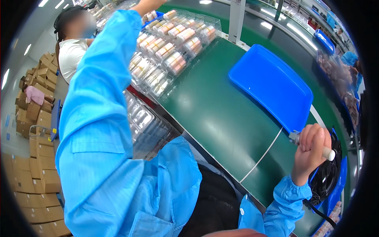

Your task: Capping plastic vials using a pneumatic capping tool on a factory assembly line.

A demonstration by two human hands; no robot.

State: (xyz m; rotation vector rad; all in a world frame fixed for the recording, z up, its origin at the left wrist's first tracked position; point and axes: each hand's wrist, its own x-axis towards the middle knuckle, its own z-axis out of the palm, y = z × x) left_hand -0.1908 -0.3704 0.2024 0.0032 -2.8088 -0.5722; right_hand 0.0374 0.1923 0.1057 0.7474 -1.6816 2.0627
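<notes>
My right hand (pixel 312 148) is closed round a white stick-like thing (pixel 328 153), whose rounded white end sticks out on one side and a greyish piece on the other. Its exact kind is hard to make out. Just beyond that hand lies a shallow blue tray (pixel 272 85) on the green work surface (pixel 213 106). My left arm stretches far forward, and my left hand (pixel 149 5) is cut by the top edge, its fingers out of sight. Below and beside it stand clear plastic trays (pixel 173 39) filled with bundled white and pinkish rolls or tubes.
Stacked clear plastic trays (pixel 144 122) stand below the bench's near edge. Black cables (pixel 325 173) lie in a blue bin at right. A thin white line (pixel 261 157) crosses the bench. A metal post (pixel 237 19) rises behind. A co-worker (pixel 73 43) sits at left, near cardboard boxes (pixel 51 179).
</notes>
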